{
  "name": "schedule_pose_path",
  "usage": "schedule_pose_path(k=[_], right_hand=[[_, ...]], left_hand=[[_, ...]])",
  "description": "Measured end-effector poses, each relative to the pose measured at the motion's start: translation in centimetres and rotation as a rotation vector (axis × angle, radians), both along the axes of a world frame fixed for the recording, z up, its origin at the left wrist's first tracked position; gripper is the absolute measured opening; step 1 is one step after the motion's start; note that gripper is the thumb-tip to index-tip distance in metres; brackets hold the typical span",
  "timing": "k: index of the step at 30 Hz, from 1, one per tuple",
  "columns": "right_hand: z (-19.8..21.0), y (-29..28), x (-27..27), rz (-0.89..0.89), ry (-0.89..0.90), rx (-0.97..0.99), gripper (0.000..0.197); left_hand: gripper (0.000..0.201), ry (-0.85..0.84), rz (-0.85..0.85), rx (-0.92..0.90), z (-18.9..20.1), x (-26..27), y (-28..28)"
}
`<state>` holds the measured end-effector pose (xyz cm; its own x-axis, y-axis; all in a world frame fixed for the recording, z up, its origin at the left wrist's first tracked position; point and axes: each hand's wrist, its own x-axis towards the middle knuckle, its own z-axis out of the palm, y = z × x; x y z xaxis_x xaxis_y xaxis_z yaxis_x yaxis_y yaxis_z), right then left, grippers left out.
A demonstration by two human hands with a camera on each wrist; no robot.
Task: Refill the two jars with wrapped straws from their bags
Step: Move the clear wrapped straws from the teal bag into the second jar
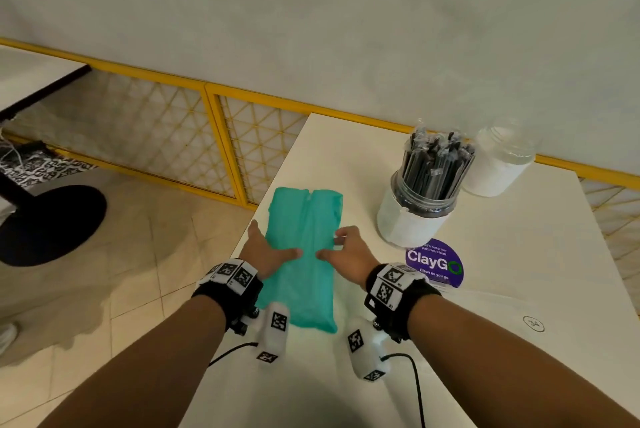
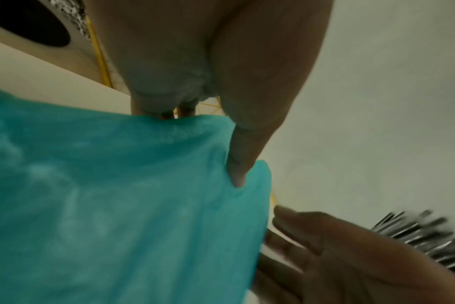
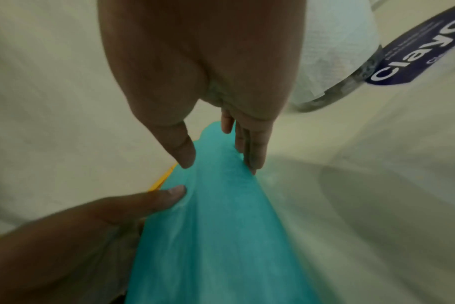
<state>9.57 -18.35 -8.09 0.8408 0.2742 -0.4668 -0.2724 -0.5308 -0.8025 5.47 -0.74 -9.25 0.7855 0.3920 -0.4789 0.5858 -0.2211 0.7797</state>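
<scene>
A teal plastic bag point(image 1: 304, 219) lies lengthwise on the white table point(image 1: 519, 271), its contents hidden. My left hand point(image 1: 277, 240) holds its left side, thumb laid across the top and fingers along the left edge. My right hand point(image 1: 330, 247) grips its right side, thumb on top and fingers curled at the right edge. In the left wrist view, the thumb point(image 2: 237, 174) presses into the bag point(image 2: 117, 205). The right wrist view shows the bag point(image 3: 216, 226) between thumb and fingers point(image 3: 252, 152). A clear jar point(image 1: 426, 192) packed with wrapped black straws stands at the right. Behind it is a second clear jar point(image 1: 498, 164) showing no straws.
A purple round ClayGo sticker point(image 1: 434, 263) lies flat in front of the jars. The table's left edge runs just beside my left hand, with tiled floor below. A yellow lattice fence point(image 1: 221, 136) lines the wall. Another table's black base point(image 1: 52, 223) stands at the far left.
</scene>
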Motion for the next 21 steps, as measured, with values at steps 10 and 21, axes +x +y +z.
schedule_pose_path(k=[10, 21], right_hand=[[9.2, -4.1, -0.6, -0.174, -0.298, 0.422, 0.061], [9.2, -20.1, -4.7, -0.135, -0.411, 0.073, 0.075]], left_hand=[[0.054, -0.460, -0.271, -0.431, 10.6, -0.8, -4.7], [0.072, -0.461, -0.627, -0.508, 10.8, 0.7, -16.2]])
